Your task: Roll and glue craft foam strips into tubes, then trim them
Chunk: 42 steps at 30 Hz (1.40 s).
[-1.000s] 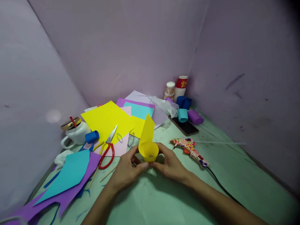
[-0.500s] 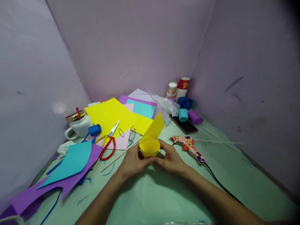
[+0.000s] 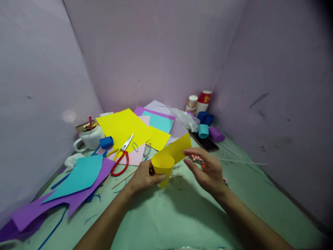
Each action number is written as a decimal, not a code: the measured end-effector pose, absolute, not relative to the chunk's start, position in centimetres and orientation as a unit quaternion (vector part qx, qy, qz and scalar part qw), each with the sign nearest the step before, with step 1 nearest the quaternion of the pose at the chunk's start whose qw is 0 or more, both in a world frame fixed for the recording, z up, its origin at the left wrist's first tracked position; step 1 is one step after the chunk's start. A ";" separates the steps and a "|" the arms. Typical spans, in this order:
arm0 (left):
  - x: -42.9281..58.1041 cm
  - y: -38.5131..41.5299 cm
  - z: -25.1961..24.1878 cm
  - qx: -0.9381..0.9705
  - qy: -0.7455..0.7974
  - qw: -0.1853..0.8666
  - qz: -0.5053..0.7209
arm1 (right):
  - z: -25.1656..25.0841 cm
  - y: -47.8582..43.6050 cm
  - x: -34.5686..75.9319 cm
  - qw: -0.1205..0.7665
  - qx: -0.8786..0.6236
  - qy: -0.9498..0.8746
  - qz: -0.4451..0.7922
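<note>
My left hand (image 3: 144,177) is closed on a yellow paper strip (image 3: 162,161) curled into a cup-like roll, with the thumb pressed on its front. From the roll, the strip's loose end stretches up and to the right. My right hand (image 3: 205,170) is open beside that loose end, thumb and index finger apart; whether the index fingertip touches the paper I cannot tell. Mostly hidden behind my right hand lies a flower-patterned glue gun (image 3: 197,158). Red-handled scissors (image 3: 121,159) rest on paper sheets to the left of the roll.
Yellow sheets (image 3: 122,126) and other coloured sheets lie at the back. Purple and turquoise offcuts (image 3: 80,177) spread on the left, near a white mug (image 3: 91,139). At the back right are a phone (image 3: 206,143), a purple paper roll (image 3: 216,134) and stacked cups (image 3: 204,100).
My right hand has let go of the roll and moved right, opening beside the loose end. The roll has shifted slightly left and down in my left hand, its loose end swinging right.
</note>
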<state>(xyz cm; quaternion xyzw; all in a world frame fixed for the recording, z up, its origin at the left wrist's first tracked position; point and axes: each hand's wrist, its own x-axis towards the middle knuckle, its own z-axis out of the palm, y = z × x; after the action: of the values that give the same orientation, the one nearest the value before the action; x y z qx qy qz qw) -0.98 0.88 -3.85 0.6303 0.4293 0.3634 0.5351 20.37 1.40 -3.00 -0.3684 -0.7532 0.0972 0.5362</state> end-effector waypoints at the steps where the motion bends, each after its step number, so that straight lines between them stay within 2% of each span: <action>1: -1.1 0.9 -3.9 0.627 0.424 0.542 0.366 | -2.1 1.5 20.6 0.541 -0.364 -0.756 0.057; 4: -1.4 1.0 -4.1 0.611 0.408 0.561 0.380 | 0.8 1.9 21.0 0.507 -0.341 -0.791 -0.029; 7: -1.6 1.1 -4.1 0.577 0.385 0.601 0.397 | 3.3 2.8 21.4 0.459 -0.337 -0.821 -0.048; 9: -1.7 1.3 -4.1 0.534 0.374 0.631 0.421 | 4.1 3.6 21.7 0.474 -0.362 -0.801 -0.040; 11: -1.9 1.5 -4.2 0.472 0.378 0.650 0.460 | 3.9 4.4 22.1 0.532 -0.409 -0.741 0.007; 14: -2.3 1.9 -4.3 0.364 0.390 0.668 0.518 | 2.2 5.4 22.6 0.624 -0.454 -0.613 0.169; 17: -2.5 2.3 -4.1 0.273 0.383 0.692 0.547 | -0.6 5.6 22.7 0.655 -0.443 -0.556 0.255; 21: -2.8 2.3 -3.3 0.195 0.351 0.728 0.555 | -3.5 4.7 22.4 0.611 -0.443 -0.628 0.192; 24: -2.8 2.0 -2.8 0.152 0.343 0.757 0.536 | -4.2 3.9 22.1 0.563 -0.427 -0.701 0.096; 26: -2.7 1.8 -2.6 0.130 0.344 0.768 0.525 | -4.3 3.3 21.6 0.565 -0.411 -0.711 0.080; 29: -2.5 1.7 -2.6 0.104 0.344 0.766 0.533 | -4.2 2.6 20.4 0.582 -0.431 -0.653 0.223; 31: -2.3 1.7 -2.7 0.092 0.341 0.758 0.548 | -4.0 2.3 19.3 0.523 -0.441 -0.624 0.377; 33: -2.1 1.8 -2.9 0.084 0.338 0.751 0.561 | -3.6 2.1 18.3 0.462 -0.439 -0.620 0.457; 35: -2.0 1.8 -3.0 0.082 0.335 0.751 0.563 | -3.1 2.1 17.5 0.483 -0.435 -0.647 0.399; 39: -2.0 1.6 -2.5 0.087 0.331 0.764 0.547 | -2.5 2.4 17.4 0.582 -0.352 -0.720 0.140; 42: -2.2 1.3 -1.8 0.093 0.322 0.760 0.556 | -2.9 2.8 18.0 0.608 -0.378 -0.684 0.140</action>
<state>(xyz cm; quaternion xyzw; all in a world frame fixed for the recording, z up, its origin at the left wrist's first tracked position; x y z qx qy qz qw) -2.19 1.32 -1.78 0.0931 0.3224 0.5562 0.7602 18.00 2.77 -2.91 -0.3775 -0.6843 0.1399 0.6080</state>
